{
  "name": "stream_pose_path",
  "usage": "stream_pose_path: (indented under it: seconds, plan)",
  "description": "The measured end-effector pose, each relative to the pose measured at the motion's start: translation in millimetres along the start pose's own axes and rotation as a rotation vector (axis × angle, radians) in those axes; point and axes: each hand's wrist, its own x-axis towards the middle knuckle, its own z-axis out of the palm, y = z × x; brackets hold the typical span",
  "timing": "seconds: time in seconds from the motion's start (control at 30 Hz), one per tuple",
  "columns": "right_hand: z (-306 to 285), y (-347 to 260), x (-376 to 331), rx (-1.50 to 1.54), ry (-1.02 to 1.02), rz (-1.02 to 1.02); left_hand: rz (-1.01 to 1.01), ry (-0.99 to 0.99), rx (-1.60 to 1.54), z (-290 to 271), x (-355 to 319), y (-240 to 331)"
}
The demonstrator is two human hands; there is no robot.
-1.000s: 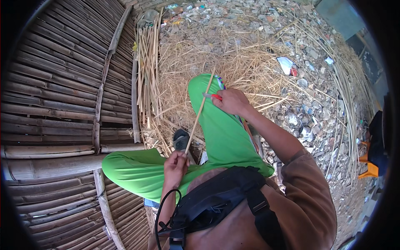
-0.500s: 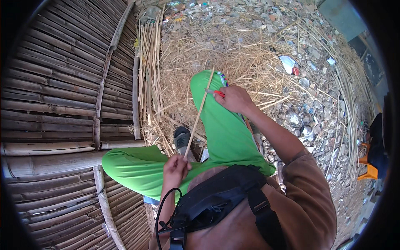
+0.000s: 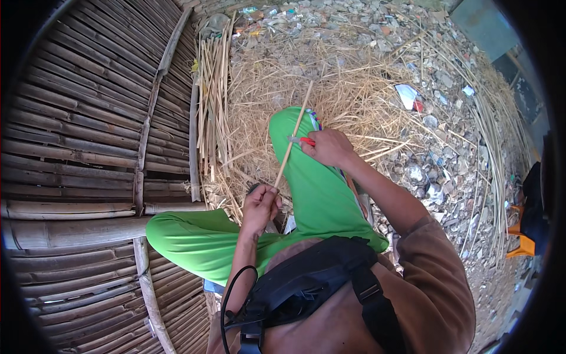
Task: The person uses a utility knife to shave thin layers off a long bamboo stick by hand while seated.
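My left hand (image 3: 260, 207) is closed on the near end of a thin bamboo strip (image 3: 299, 120), which slants up and away over my raised right knee. In my right hand (image 3: 328, 147) is a small knife with a red handle (image 3: 307, 141), gripped in closed fingers. Its short metal blade (image 3: 293, 140) rests across the strip near the strip's middle. Beneath the strip, the green trousers (image 3: 315, 183) cover my knee and thigh. The strip's far end sticks out past the knee, above the straw.
Pale shavings (image 3: 348, 82) cover the ground ahead. A bundle of split bamboo strips (image 3: 213, 100) lies beside the bamboo slat panel (image 3: 76, 124) on the left. Rubble (image 3: 433, 171) and long strips (image 3: 492, 118) spread along the right, with an orange chair (image 3: 519, 241) at the edge.
My left hand has moved up and forward, pushing the bamboo strip farther past the knee. My right hand with the knife has shifted slightly nearer to me, the blade still at the strip.
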Motion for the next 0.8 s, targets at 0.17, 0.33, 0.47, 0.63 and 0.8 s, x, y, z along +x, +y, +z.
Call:
stream_pose_path:
  seconds: [0.17, 0.33, 0.47, 0.63, 0.8]
  plan:
    - [-1, -6, -3, -0.016, -0.001, -0.017, -0.016, 0.022, -0.021, -6, -27, -3]
    - [0, -5, -2, -0.02, 0.026, -0.04, -0.045, 0.05, -0.038, -3, -37, -3]
    - [0, -2, -2, -0.008, 0.035, -0.032, -0.047, 0.072, -0.006, -8, -55, -1]
    - [0, 0, -2, -0.002, 0.029, -0.033, -0.094, 0.106, 0.056, -23, -95, 0]
    - [-3, -4, -5, 0.0, 0.04, -0.029, -0.178, 0.134, 0.021, -39, -136, 0]
